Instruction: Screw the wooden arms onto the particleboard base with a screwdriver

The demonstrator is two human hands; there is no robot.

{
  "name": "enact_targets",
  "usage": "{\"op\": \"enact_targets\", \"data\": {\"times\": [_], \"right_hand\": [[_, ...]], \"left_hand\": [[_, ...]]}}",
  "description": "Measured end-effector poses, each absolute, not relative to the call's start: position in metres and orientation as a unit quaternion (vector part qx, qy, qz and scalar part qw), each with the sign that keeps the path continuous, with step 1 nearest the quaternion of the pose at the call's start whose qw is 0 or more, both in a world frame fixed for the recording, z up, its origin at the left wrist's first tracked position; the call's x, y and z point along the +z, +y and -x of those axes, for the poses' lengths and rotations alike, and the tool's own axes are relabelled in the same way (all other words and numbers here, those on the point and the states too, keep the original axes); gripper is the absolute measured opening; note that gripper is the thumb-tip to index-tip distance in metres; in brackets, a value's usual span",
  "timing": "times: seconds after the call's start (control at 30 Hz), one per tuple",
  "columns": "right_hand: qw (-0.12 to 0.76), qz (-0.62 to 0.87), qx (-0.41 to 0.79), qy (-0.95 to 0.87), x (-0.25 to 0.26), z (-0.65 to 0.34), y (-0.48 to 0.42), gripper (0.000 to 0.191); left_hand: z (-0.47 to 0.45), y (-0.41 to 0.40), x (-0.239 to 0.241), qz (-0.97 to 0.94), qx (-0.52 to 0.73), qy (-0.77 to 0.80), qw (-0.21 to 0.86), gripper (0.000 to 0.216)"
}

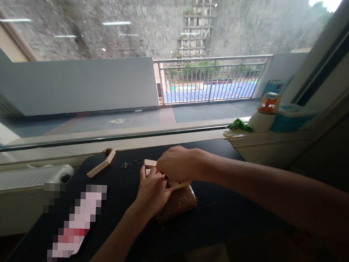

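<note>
At the middle of the black table, my left hand [154,187] grips a pale wooden piece [149,163], its fingers and thumb bent around it. My right hand [180,163] is closed above the same piece, knuckles up. Whatever its fingers hold is hidden behind the hand. Beneath both hands lies a brown block [180,204] with a shiny, wrapped-looking surface, and the wooden piece's near part rests on or just above it. Several small screws [124,165] lie left of my hands. Farther left is a separate angled wooden part [103,163] with small holes.
A pink blurred-out item [80,219] lies on the table's left side. Behind the black table [219,151] runs a window sill with a green cloth [239,125], a white bottle with an orange top [262,118] and a teal tub [292,119]. A radiator [32,177] stands at left.
</note>
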State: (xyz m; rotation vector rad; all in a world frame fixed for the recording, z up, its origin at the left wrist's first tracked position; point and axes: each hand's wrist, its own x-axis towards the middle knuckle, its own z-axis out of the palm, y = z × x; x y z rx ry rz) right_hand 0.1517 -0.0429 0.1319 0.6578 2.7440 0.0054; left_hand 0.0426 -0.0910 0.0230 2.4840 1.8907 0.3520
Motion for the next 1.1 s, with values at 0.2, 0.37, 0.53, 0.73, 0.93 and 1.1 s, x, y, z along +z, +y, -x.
{"op": "enact_targets", "data": {"times": [0.2,0.37,0.53,0.73,0.93,1.1], "right_hand": [[0.142,-0.27,-0.026,0.952,0.124,-0.157,-0.037,0.025],[0.133,-0.31,-0.038,0.941,0.13,-0.163,-0.038,0.024],[0.139,-0.251,-0.007,0.958,0.139,-0.161,-0.041,0.018],[0.167,-0.246,0.013,0.955,0.146,-0.152,-0.05,0.018],[0.154,-0.248,0.021,0.956,0.134,-0.151,-0.043,0.016],[0.135,-0.274,0.024,0.952,0.125,-0.15,-0.04,0.015]], "left_hand": [[-0.043,-0.088,0.024,-0.794,0.099,0.6,0.009,0.026],[-0.042,-0.087,0.024,-0.795,0.099,0.599,0.016,0.012],[-0.044,-0.089,0.027,-0.79,0.114,0.602,0.014,0.016],[-0.043,-0.089,0.025,-0.79,0.117,0.601,0.015,0.021],[-0.043,-0.087,0.024,-0.79,0.103,0.604,0.01,0.025],[-0.043,-0.087,0.025,-0.79,0.086,0.607,0.015,0.022]]}}
